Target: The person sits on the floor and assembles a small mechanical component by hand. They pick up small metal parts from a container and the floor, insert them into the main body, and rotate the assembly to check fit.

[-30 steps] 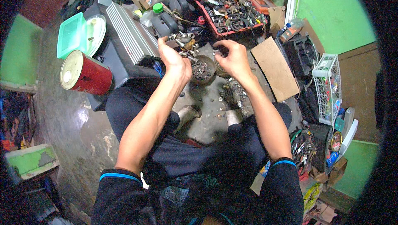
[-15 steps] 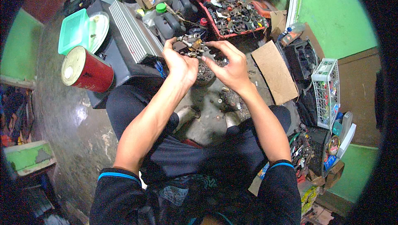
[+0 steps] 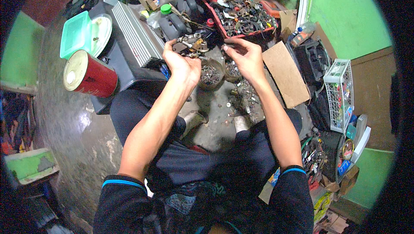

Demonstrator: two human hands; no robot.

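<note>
A red tin can (image 3: 89, 75) lies at my left, near a green lidded box (image 3: 76, 34). Far off sits a red tray (image 3: 243, 15); cardboard (image 3: 285, 73) lies right.

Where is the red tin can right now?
In the head view the red tin can lies on its side on the person's left, beside the dark case and just below the green lidded box, well left of the left hand.
</note>
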